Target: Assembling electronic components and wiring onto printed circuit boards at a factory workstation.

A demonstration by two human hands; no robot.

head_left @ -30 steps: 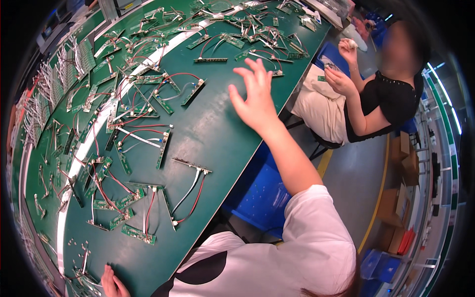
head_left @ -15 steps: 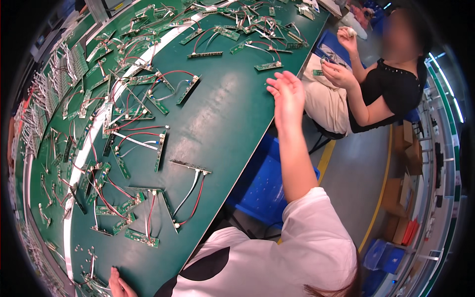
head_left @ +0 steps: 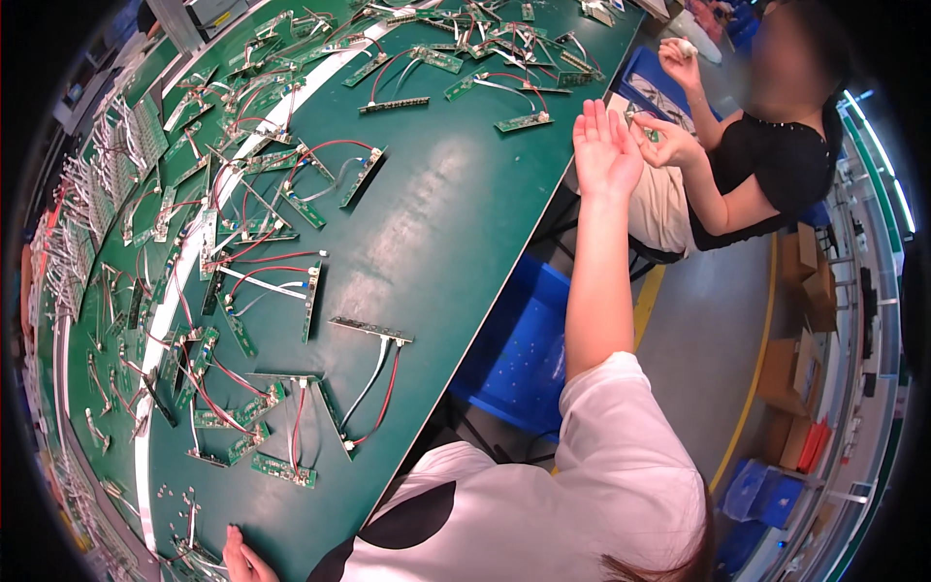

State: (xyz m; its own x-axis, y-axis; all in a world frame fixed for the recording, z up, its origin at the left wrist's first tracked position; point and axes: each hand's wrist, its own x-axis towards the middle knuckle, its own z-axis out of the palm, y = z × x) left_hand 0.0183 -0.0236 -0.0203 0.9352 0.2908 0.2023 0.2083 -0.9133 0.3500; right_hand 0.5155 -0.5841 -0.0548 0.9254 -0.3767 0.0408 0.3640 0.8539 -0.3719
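Note:
My right hand (head_left: pixel 608 160) is stretched out beyond the table edge, palm up and fingers extended, with nothing in it. Right beside its fingertips, a co-worker's hand (head_left: pixel 669 144) pinches a small partly green piece. My left hand (head_left: pixel 246 559) rests at the near left of the table, cut off by the lower edge; its visible fingers are extended and nothing shows in them. Close to it lie small loose connector-like bits (head_left: pixel 181 500). Green circuit boards joined by red and white wires, such as one board (head_left: pixel 284 469), lie farther up the table.
Several wired boards (head_left: pixel 310 301) cover the left and far parts of the green table (head_left: pixel 417 223). Bundles of white-wired boards (head_left: pixel 126 145) stand along the left. A blue bin (head_left: pixel 519 359) sits below the table edge. Cardboard boxes (head_left: pixel 790 373) line the aisle at right.
My right hand has moved right, away from the table and up to the co-worker's hand, its palm turning upward. My left hand has barely shifted.

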